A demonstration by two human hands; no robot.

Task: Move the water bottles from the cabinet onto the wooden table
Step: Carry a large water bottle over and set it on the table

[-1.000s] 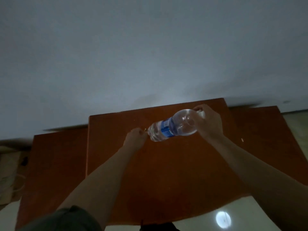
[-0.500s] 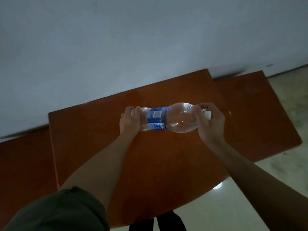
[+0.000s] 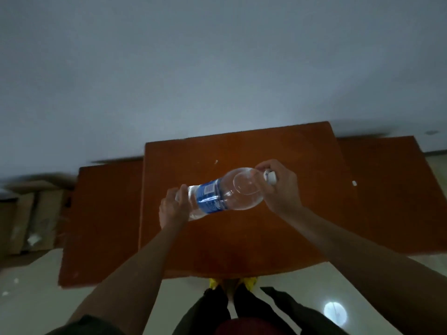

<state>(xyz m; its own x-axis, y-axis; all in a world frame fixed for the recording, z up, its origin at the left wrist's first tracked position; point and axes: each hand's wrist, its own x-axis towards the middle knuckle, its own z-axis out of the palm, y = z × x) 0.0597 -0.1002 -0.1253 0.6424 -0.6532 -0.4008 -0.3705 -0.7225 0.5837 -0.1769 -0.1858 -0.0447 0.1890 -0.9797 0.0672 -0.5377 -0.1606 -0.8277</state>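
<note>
Gripped at both ends: clear plastic water bottle with a blue label (image 3: 219, 198), lying nearly level, cap end tipped slightly upward to the right. Closed around the bottle's base, left hand (image 3: 173, 207), fingers curled over the bottom edge. Wrapped around the neck, right hand (image 3: 281, 189), white cap (image 3: 272, 177) peeking out between thumb and fingers. Held in the air above the middle of the reddish-brown wooden table (image 3: 242, 250), no contact with its top visible.

Nearest the camera: dark sleeve edge (image 3: 84, 326) at the lower left, dark trouser legs (image 3: 210, 313) below the table's front edge, yellow footwear (image 3: 250, 281) just showing under that edge. Pale glossy floor (image 3: 36, 298) around the table, with a round bright reflection (image 3: 335, 313) at the lower right.

Flanking the table's raised centre panel, lower side panels of the same wood, left and right. Small white speck (image 3: 354, 183) on the right side. Beyond, to the far left, blurred brown cardboard boxes (image 3: 31, 221) against a plain grey-white wall (image 3: 217, 68).
</note>
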